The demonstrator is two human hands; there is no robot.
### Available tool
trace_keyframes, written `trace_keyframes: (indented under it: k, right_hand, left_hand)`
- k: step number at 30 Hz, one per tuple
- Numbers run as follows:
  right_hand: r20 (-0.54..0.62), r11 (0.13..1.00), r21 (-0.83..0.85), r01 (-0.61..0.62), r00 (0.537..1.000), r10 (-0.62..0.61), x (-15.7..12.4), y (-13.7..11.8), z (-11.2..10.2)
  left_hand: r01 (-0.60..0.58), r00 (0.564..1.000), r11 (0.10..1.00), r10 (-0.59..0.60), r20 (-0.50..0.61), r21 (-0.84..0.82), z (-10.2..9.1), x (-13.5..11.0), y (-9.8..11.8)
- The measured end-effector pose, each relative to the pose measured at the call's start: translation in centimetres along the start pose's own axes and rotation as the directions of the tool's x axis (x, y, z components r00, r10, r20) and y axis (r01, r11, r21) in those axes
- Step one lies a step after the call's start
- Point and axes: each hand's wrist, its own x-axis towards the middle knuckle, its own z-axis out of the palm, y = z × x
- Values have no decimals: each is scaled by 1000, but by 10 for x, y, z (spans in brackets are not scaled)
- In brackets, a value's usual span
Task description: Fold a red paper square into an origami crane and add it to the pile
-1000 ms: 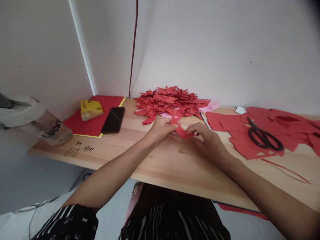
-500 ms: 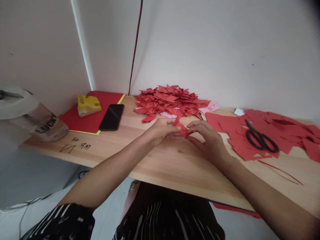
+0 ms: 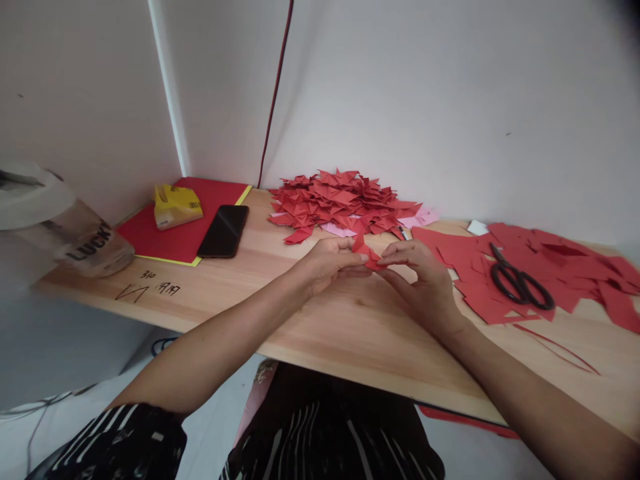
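My left hand (image 3: pixel 325 261) and my right hand (image 3: pixel 419 280) meet over the middle of the wooden table (image 3: pixel 320 320). Both pinch one small folded red paper piece (image 3: pixel 367 253) between fingertips, a little above the tabletop. Just behind the hands lies a heap of folded red paper triangles (image 3: pixel 343 200). To the right of my right hand, cut red paper sheets (image 3: pixel 575 273) are spread out with black scissors (image 3: pixel 520 285) lying on them.
A black phone (image 3: pixel 223 231) lies at the left beside a red sheet on yellow card (image 3: pixel 190 230), which carries a yellow packet (image 3: pixel 176 206). A plastic bag (image 3: pixel 75 240) sits at the far left edge. A red cable (image 3: pixel 276 93) hangs down the wall.
The red paper piece has been folded smaller between my fingertips and lifted slightly. Both hands stay together at the same spot; the view has shifted a little.
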Motion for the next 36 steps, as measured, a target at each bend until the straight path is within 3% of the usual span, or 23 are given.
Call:
trace_keyframes:
  k: [9, 20, 30, 36]
  right_hand:
    - [3, 966, 130, -223, 975, 224, 1, 0, 2]
    - [42, 755, 358, -550, 817, 575, 1, 1, 11]
    - [87, 685, 388, -617, 764, 639, 3, 5, 15]
    - [130, 709, 335, -621, 776, 618, 6, 1, 14]
  left_hand:
    - [-64, 998, 998, 63, -21, -19, 2, 2, -8]
    - [-152, 984, 988, 148, -97, -33, 8, 3, -14]
    - [-133, 982, 989, 140, -128, 61, 6, 5, -15]
    - [-92, 987, 988, 107, -122, 126, 7, 2, -16]
